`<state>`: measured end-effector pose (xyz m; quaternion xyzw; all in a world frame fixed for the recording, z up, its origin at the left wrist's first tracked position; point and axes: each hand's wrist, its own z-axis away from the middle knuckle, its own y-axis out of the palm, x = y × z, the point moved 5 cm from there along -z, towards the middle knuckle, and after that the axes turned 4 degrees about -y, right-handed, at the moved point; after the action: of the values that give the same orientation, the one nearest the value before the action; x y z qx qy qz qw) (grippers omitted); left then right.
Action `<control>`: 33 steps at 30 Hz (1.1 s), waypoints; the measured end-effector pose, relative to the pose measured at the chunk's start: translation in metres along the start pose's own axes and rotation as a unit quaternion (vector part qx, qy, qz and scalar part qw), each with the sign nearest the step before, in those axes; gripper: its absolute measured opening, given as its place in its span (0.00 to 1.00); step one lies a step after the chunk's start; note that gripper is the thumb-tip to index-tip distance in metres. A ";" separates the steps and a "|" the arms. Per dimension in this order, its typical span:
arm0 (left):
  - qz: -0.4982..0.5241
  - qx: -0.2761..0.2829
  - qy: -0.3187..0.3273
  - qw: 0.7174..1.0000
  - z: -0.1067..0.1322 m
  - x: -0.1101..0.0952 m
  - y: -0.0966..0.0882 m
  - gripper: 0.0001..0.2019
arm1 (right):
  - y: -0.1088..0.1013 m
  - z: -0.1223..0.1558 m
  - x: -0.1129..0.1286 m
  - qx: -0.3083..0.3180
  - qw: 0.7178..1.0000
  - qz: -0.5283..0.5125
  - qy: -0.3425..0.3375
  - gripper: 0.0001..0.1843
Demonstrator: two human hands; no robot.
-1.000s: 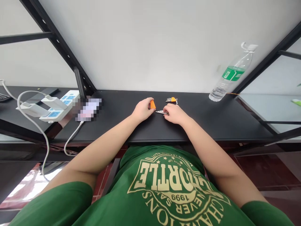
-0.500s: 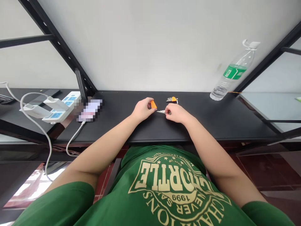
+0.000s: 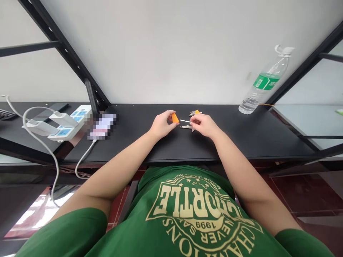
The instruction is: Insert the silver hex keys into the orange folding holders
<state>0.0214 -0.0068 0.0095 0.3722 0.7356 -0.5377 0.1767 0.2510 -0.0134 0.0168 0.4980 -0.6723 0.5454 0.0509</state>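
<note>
My left hand [image 3: 161, 124] is closed round a small orange holder [image 3: 175, 118] just above the black shelf [image 3: 150, 142]. My right hand [image 3: 203, 125] pinches a thin silver hex key [image 3: 184, 121], lifted off the shelf with its tip pointing at the orange holder. Several more silver hex keys [image 3: 187, 127] lie loose on the shelf below that hand. A second orange holder with keys in it [image 3: 196, 113] lies just behind my right hand.
A clear water bottle with a green label [image 3: 264, 82] leans at the back right against the black frame [image 3: 300, 67]. At the left sit a white power strip with plugs and cables [image 3: 64, 125] and a phone on a white cable [image 3: 102, 126].
My right hand has risen from the pile of loose keys with one hex key pinched and brought it toward the orange holder. My left hand has stayed where it was.
</note>
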 end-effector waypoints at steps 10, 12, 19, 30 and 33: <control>-0.020 0.013 0.031 0.999 -0.001 0.003 0.003 0.29 | -0.002 0.000 -0.005 -0.015 1.000 0.024 -0.011 0.08; -0.028 0.023 0.039 0.999 0.000 0.003 0.004 0.30 | -0.002 -0.001 -0.006 -0.013 0.999 0.030 -0.020 0.09; -0.053 0.054 0.054 0.996 0.002 -0.003 0.005 0.30 | -0.003 0.000 -0.010 -0.002 0.999 -0.005 0.032 0.07; -0.154 0.074 0.124 0.977 0.008 -0.016 0.016 0.28 | 0.039 -0.005 0.003 0.065 0.950 -0.279 0.120 0.17; -0.144 0.070 0.109 0.981 0.007 -0.012 0.015 0.29 | 0.034 -0.006 0.000 0.046 0.977 -0.198 0.071 0.13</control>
<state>0.0389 -0.0153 0.0048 0.3298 0.7568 -0.5643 -0.0103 0.2238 -0.0121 -0.0041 0.5830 -0.5295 0.5887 0.1822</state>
